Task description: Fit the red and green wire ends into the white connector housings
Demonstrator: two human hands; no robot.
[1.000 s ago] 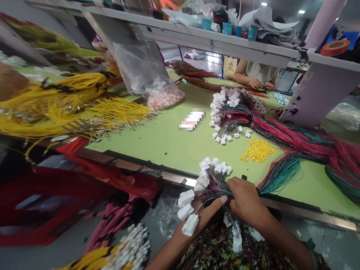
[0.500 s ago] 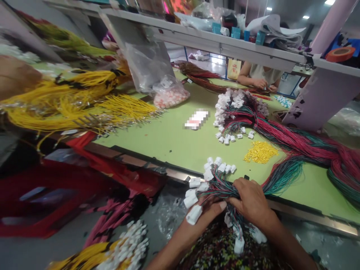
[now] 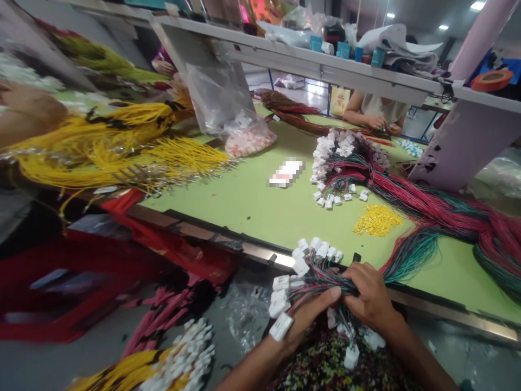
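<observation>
Both hands grip one bundle of red and green wires [image 3: 407, 252] tipped with white plastic connectors [image 3: 313, 255] at the near edge of the green table [image 3: 252, 201]. My right hand [image 3: 368, 296] is closed over the top of the bundle. My left hand [image 3: 309, 312] holds it from below, thumb across the wires. More white connectors hang under my hands over a patterned cloth [image 3: 325, 364]. The bundle trails right into a larger mass of wires [image 3: 456, 212].
A second heap of wired connectors [image 3: 342, 157] and a small pile of yellow parts [image 3: 376, 220] lie on the table. Yellow wire bundles [image 3: 114, 152] and a plastic bag [image 3: 248, 136] sit to the left. Another person's hands [image 3: 376, 122] work at the far side, under a shelf [image 3: 325, 62].
The view shifted slightly. My hands stayed on the bundle, and the left thumb slid a little further over the wires.
</observation>
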